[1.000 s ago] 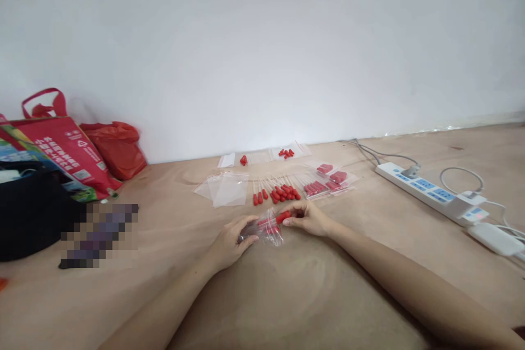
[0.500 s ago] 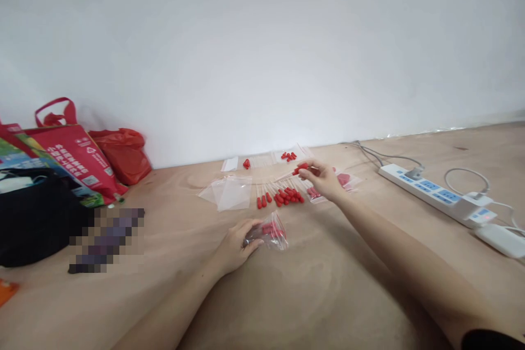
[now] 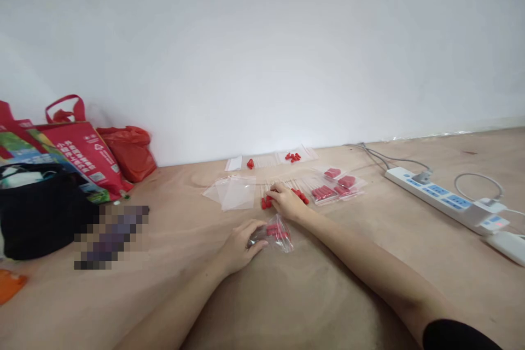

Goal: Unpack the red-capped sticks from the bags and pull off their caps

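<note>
My left hand [image 3: 241, 246] pinches the mouth of a small clear plastic bag [image 3: 277, 233] with red-capped pieces inside, resting on the wooden surface. My right hand [image 3: 287, 202] lies curled over a loose row of red-tipped thin sticks [image 3: 283, 195], fingers closed on some of them. Filled clear bags of red pieces [image 3: 333, 188] lie just to the right of that row. Empty clear bags [image 3: 232, 192] lie to its left. Two more small bags with red pieces [image 3: 273, 159] sit near the wall.
A white power strip [image 3: 445, 198] with cables and a white adapter [image 3: 508, 245] lies at right. Red shopping bags [image 3: 88, 156], a red plastic bag [image 3: 131, 150] and a black bag [image 3: 39, 213] stand at left. An orange item [image 3: 10, 284] lies at the left edge.
My right hand left the held bag, reached out to the far bags with a red-tipped stick, then came back down onto the loose row. The left hand kept hold of the bag.
</note>
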A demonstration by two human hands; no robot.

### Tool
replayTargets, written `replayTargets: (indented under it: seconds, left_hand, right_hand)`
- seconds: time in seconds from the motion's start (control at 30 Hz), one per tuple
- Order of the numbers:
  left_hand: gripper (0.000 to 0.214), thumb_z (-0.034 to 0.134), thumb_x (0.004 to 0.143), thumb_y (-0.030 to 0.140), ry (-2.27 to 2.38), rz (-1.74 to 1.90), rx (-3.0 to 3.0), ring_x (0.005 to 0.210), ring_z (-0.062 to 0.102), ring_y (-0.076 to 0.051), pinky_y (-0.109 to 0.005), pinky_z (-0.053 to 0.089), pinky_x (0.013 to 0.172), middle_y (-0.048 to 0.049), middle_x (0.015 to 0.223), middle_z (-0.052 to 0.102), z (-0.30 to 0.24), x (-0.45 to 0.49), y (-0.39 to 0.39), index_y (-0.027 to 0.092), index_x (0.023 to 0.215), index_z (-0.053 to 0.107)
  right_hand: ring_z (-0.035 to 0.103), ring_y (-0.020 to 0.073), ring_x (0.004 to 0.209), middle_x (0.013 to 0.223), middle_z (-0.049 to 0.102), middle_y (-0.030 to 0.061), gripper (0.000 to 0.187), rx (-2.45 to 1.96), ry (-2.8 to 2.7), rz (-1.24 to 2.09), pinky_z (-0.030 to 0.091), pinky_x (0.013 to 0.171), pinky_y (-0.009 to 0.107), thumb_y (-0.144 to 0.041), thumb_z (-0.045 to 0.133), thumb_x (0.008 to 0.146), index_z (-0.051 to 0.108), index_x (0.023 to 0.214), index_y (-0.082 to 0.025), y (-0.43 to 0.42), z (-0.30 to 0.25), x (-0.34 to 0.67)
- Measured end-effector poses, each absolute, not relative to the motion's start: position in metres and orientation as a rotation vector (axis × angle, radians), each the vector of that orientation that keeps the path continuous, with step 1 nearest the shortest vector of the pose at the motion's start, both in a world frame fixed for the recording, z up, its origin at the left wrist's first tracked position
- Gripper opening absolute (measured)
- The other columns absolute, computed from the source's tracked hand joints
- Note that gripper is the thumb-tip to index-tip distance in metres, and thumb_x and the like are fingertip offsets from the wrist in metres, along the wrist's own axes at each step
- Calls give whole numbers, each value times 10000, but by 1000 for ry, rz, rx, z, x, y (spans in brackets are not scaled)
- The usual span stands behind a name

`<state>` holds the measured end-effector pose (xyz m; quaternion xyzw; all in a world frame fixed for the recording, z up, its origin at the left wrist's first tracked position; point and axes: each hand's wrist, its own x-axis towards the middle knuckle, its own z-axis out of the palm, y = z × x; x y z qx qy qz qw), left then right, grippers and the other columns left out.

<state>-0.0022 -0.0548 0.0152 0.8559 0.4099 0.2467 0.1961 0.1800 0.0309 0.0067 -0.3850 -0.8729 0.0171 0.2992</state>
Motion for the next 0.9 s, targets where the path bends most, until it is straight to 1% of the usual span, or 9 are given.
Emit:
replayTargets:
  seconds: [0.13,0.2,0.37,0.43,0.47,0.6,0.67,0.77,0.9]
  left_hand:
    - [287,524,766,245,1149,687,2393,956,543,-184,-313,433,833,-59,1040,586,15,-3,-55,192,1047,497]
    - [297,523,768,257,1161,683,2392,963,541,-187,-315,431,836,-60,1046,585,15,-3,-55,197,1057,494]
    - [313,518,775,290,1172,675,2392,963,547,-186,-311,433,837,-58,1053,585,14,-3,-54,195,1073,497]
    - [327,519,771,294,1182,677,2394,969,547,-188,-314,433,842,-61,1062,584,13,-3,-54,190,1080,494]
    - [336,519,768,295,1192,677,2392,977,546,-191,-318,433,847,-64,1069,583,13,-3,-54,190,1086,490]
    - [369,514,766,303,1222,649,2367,1019,536,-200,-338,422,883,-66,1113,576,12,-3,-54,202,1119,471]
    - [388,515,764,298,1203,642,2360,1034,533,-198,-337,416,898,-61,1132,571,13,-3,-54,210,1137,458]
    - [414,513,764,284,1170,631,2356,1044,531,-189,-326,418,899,-51,1145,567,15,-2,-55,221,1165,433]
    - [426,525,759,311,1209,606,2356,1055,524,-199,-337,416,899,-57,1162,557,17,-1,-56,216,1164,436]
  right_hand:
    - [516,151,870,970,542,85,346,-1052,-2263,148,397,799,256,-25,428,699,577,992,-130,22,16,185]
    - [521,152,850,958,553,80,352,-1083,-2159,199,403,778,259,-46,446,690,575,1004,-136,15,19,194]
    - [513,133,685,694,573,14,135,-1135,-1979,394,400,663,252,-80,500,658,592,713,-161,-12,16,221]
    - [512,129,670,665,579,3,57,-1073,-2033,489,394,665,255,-126,553,659,592,665,-168,-25,13,227]
    - [511,130,673,666,582,2,28,-1043,-2076,516,390,674,259,-168,584,666,607,680,-172,-30,11,228]
    - [500,142,720,727,581,13,263,-951,-2219,545,375,705,271,-343,645,681,640,908,-211,-38,6,220]
    - [495,149,754,777,575,24,330,-932,-2276,549,373,718,272,-384,652,673,629,956,-216,-35,6,214]
    - [484,158,765,803,547,39,337,-999,-2348,534,375,698,270,-396,678,634,632,900,-193,-31,7,207]
    - [474,138,696,731,516,19,306,-1103,-2309,602,375,618,235,-326,723,561,577,762,-148,-32,10,206]
